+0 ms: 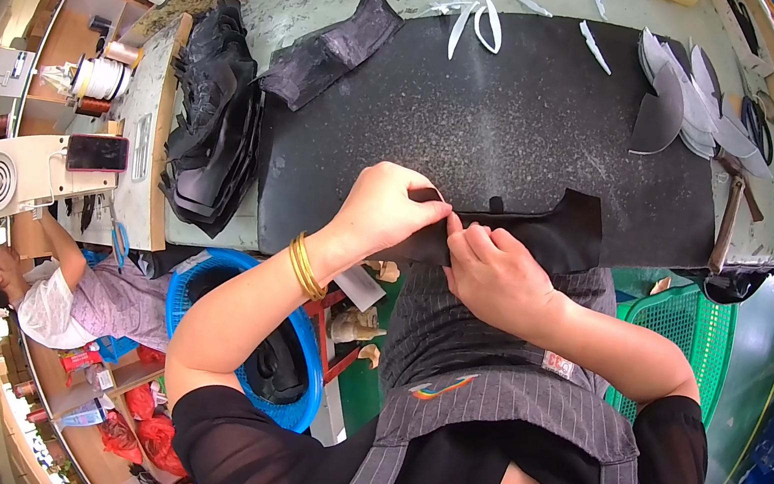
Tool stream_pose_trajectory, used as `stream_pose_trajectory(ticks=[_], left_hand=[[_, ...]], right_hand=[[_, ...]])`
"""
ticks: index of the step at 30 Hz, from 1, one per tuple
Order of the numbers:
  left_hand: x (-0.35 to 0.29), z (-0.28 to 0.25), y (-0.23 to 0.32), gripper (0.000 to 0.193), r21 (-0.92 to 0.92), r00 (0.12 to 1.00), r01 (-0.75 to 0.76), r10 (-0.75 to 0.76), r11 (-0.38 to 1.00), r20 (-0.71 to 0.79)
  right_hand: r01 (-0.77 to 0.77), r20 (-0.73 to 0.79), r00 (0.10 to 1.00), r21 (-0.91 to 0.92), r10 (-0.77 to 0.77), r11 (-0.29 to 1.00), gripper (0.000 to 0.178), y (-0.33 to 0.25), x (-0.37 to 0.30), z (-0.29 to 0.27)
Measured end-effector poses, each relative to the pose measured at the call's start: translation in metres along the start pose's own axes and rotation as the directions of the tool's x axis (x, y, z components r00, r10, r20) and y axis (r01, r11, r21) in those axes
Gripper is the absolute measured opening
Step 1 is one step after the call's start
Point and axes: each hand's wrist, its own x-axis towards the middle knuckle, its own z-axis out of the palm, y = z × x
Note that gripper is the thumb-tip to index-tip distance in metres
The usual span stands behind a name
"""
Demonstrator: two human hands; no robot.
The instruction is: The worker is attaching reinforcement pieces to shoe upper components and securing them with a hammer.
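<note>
Both my hands meet at the near edge of a black work mat (529,113), over a black piece of sheet material (571,233) that looks like leather. My left hand (384,206), with gold bangles at the wrist, pinches the folded edge of the piece. Fingertips of my right hand (500,275) press on the same piece just beside it. Part of the piece hangs over the table edge. Another black cut piece (336,50) lies at the mat's far left, beside a tall stack of black pieces (213,123).
Grey-white curved pieces (659,108) pile up far right, near a tool with a long handle (728,220). White strips (488,25) lie farther back. A blue basket (317,363) and green basket (720,346) flank my lap. At left are scissors (120,242), a phone (97,154) and a co-worker (94,302).
</note>
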Motion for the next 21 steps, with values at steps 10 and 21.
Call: stream_pose_trajectory(ticks=[10,21], left_hand=[[-0.028,0.023,-0.013,0.018,0.361,0.858,-0.285,0.404,0.888,-0.318],[-0.049,0.031,-0.034,0.032,0.127,0.675,-0.650,0.646,0.750,-0.356]], right_hand=[[-0.102,0.018,0.995,0.124,0.101,0.987,0.049,-0.006,0.006,-0.003],[-0.199,0.086,0.975,-0.095,0.207,0.975,0.059,-0.029,0.025,-0.003]])
